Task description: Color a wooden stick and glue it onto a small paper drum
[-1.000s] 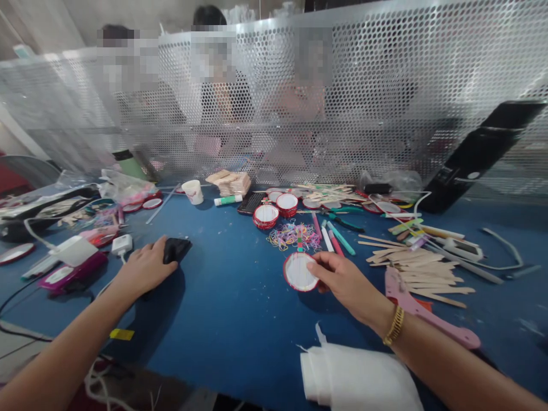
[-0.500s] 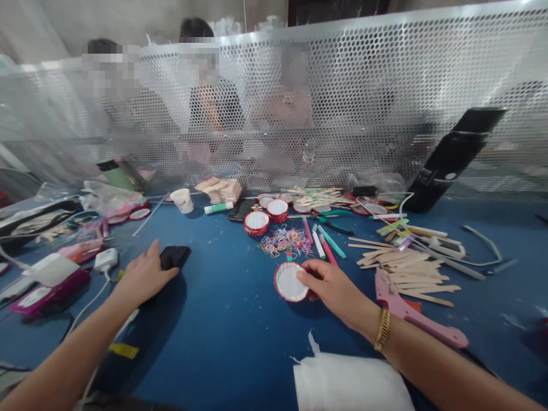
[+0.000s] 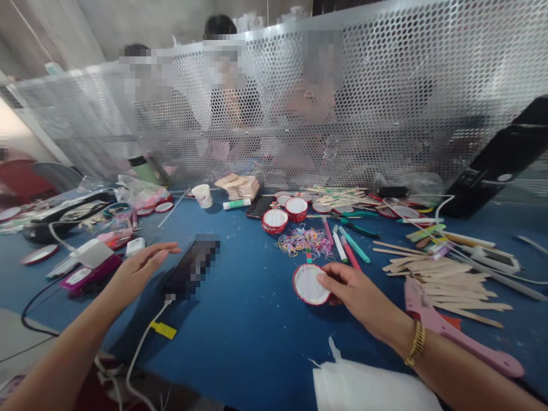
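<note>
My right hand (image 3: 359,294) pinches the right rim of a small round red-edged lid with a white face (image 3: 309,283), which rests on the blue table (image 3: 252,337). My left hand (image 3: 139,268) hovers open, fingers spread, just left of a dark phone (image 3: 190,267) that lies flat with a white cable plugged into its near end. The hand does not touch the phone. A pile of small coloured rubber bands (image 3: 305,238) lies just beyond the lid.
Wooden sticks (image 3: 445,274), a pink glue gun (image 3: 445,328), coloured pens (image 3: 346,242) and more red lids (image 3: 285,212) crowd the right and middle. A white cloth (image 3: 368,388) lies at the near edge. Chargers and cables sit left. People work behind a perforated metal screen (image 3: 385,97).
My left hand has lifted off the phone and opened, moving left of it; the phone now lies uncovered. My right hand keeps its hold on the lid.
</note>
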Motion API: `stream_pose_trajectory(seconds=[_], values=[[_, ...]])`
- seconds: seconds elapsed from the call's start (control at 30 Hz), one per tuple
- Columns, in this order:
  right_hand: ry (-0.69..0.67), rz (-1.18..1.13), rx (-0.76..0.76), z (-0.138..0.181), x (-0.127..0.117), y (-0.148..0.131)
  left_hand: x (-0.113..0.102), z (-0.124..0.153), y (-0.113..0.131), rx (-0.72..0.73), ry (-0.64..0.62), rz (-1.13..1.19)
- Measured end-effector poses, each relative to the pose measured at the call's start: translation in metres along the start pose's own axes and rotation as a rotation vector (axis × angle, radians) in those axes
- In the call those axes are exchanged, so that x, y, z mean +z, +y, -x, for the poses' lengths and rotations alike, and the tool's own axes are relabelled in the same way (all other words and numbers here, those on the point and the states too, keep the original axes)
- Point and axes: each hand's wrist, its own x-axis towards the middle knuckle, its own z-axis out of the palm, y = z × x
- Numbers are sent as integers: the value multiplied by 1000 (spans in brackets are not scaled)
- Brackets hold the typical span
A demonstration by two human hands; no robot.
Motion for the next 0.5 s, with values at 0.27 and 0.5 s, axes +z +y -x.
stream_pose_trajectory(seconds=[0.27,0.5], values=[[16,40,-12,0,0,6,-6,44,-8,90,7,127],[8,63,17,0,0,3,2,56,-2,62,-116,124]])
